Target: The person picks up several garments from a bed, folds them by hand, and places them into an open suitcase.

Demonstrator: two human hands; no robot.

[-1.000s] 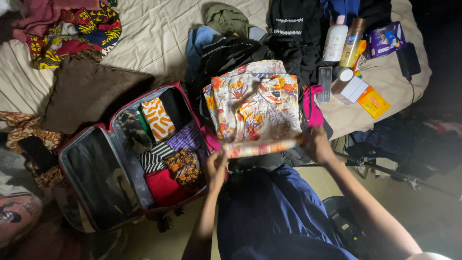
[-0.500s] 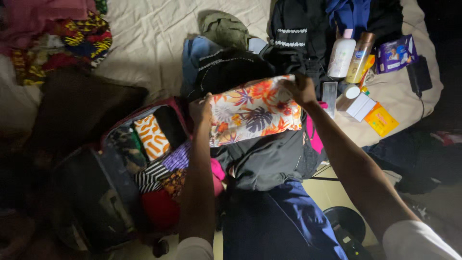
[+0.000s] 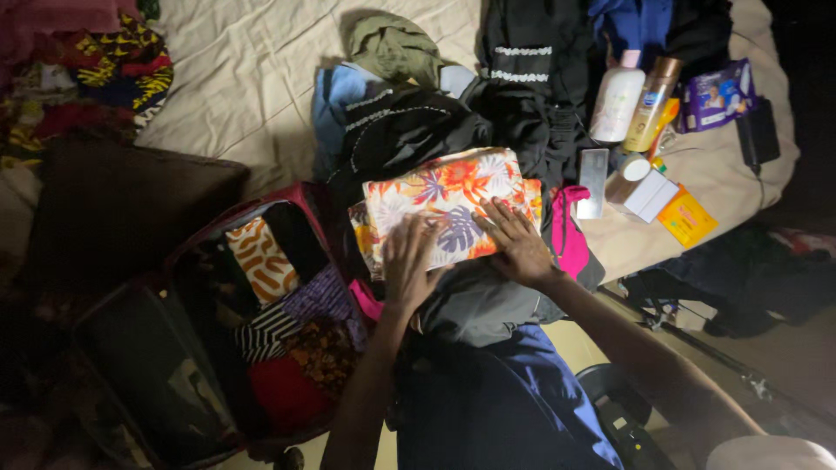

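Observation:
A folded floral shirt (image 3: 435, 196), white with orange and purple leaves, lies on a heap of dark clothes on the bed. My left hand (image 3: 409, 261) rests flat on its near left edge, fingers spread. My right hand (image 3: 514, 239) presses flat on its near right edge. Neither hand grips anything. To the left stands an open red suitcase (image 3: 309, 196) packed with rolled patterned clothes, among them an orange-and-white roll (image 3: 259, 252).
Dark garments (image 3: 409, 126) and a pink item (image 3: 566, 231) lie around the shirt. At the right are a white bottle (image 3: 616, 100), a gold bottle (image 3: 651, 103), small boxes (image 3: 649, 191) and an orange packet (image 3: 688, 218). A brown pillow (image 3: 131, 204) and colourful fabrics (image 3: 113, 74) sit at the left.
The shirt was rolled up from its near edge, lifted and folded over, and now lies flat as a smaller bundle. Both hands let go and press down on it.

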